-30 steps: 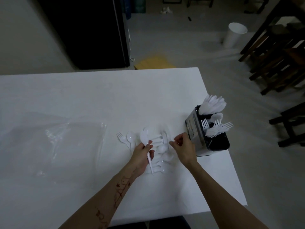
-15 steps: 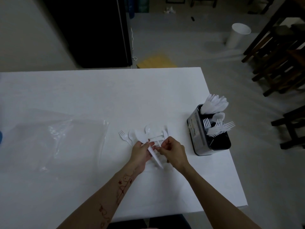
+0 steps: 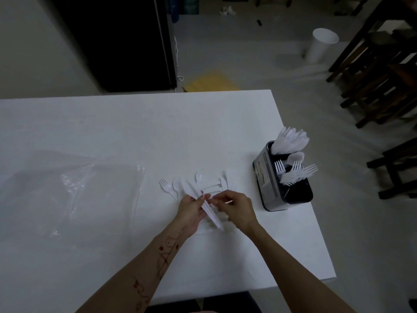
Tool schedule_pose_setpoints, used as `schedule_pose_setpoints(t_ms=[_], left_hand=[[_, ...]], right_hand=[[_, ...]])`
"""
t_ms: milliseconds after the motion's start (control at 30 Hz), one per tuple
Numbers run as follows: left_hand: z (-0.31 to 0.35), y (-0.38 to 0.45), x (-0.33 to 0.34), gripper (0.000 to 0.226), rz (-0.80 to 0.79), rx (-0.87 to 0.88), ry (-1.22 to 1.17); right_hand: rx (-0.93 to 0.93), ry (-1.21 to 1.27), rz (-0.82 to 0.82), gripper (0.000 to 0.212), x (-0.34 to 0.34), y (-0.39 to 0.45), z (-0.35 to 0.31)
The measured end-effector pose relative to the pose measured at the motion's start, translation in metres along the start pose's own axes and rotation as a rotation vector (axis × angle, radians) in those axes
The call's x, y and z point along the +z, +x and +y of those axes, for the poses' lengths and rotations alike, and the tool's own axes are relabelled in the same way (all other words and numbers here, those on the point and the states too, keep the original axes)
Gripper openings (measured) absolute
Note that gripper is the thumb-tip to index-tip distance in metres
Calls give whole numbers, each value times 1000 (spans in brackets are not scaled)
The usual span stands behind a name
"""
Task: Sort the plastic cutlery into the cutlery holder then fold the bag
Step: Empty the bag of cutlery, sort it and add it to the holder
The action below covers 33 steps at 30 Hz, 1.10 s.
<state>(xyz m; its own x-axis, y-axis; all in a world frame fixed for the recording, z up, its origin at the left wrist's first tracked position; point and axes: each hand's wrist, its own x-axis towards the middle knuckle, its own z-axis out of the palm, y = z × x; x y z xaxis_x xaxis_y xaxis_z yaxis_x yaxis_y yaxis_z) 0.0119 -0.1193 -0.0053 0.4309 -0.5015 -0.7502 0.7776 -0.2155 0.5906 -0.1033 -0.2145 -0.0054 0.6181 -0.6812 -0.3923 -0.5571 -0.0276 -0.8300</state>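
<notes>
Leftmost, the clear plastic bag [image 3: 72, 195] lay flat and unfolded on the white table [image 3: 135, 132], well apart from both hands. Next came the loose cutlery [image 3: 194, 184]: 1 fork at its left edge, then spoons and handles in a small heap, just beyond the fingers toward 12 o'clock. The left hand [image 3: 191, 211] was closed around a bunch of white utensils [image 3: 211, 211], perhaps 2 or 3, whose long axis ran from 11 o'clock down to 5 o'clock, bowls away from the body. The right hand [image 3: 237, 211] sat just beside it, thumb and fingertips pinched at the bunch; whether it held a piece of its own I could not tell. Farthest right, the cutlery holder [image 3: 268, 181] stood upright near the table's right edge, forks and spoons already standing in it, at about 2 o'clock from the hands. Judging by that, the right hand was nearer, so the drop would probably fall to it, handle end first.
</notes>
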Motion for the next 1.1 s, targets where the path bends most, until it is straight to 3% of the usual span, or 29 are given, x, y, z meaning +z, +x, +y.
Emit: schedule_pose_setpoints(t_ms=[100, 133, 233, 433, 600, 667, 767, 833, 900, 967, 1033, 1100], left_hand=[[-2, 3, -2, 15, 29, -36, -51], [-2, 2, -3, 16, 31, -47, -54], [-4, 1, -6, 22, 30, -54, -32], [-7, 1, -10, 26, -11, -61, -6], [-4, 2, -10, 20, -19, -7, 46], [-5, 1, -5, 21, -46, -2, 21], [-4, -1, 4, 28, -94, 4, -50], [-5, 0, 8, 28, -71, -4, -83], [-6, 4, 8, 15, 4, -5, -106], [-5, 5, 6, 4, 55, -10, -135], [-4, 4, 5, 7, 71, -9, -136], [-4, 2, 3, 7, 82, -4, -120]], right_hand=[[94, -168, 338, 11, -4, 8, 17], [162, -223, 377, 14, -5, 11, 21], [246, -325, 308, 22, -3, 16, 26], [308, -292, 287, 14, 3, 28, 23], [-11, 16, 375, 9, -13, 21, 10], [-56, 99, 211, 5, -17, 16, 1], [23, 28, -143, 6, -13, 5, -7], [54, 26, -209, 10, -10, 1, -6], [59, 41, -146, 15, -9, -1, -1], [106, -22, 50, 18, -14, 0, 11], [178, -198, 214, 17, -22, 1, 24], [265, -375, 169, 18, -28, -2, 34]])
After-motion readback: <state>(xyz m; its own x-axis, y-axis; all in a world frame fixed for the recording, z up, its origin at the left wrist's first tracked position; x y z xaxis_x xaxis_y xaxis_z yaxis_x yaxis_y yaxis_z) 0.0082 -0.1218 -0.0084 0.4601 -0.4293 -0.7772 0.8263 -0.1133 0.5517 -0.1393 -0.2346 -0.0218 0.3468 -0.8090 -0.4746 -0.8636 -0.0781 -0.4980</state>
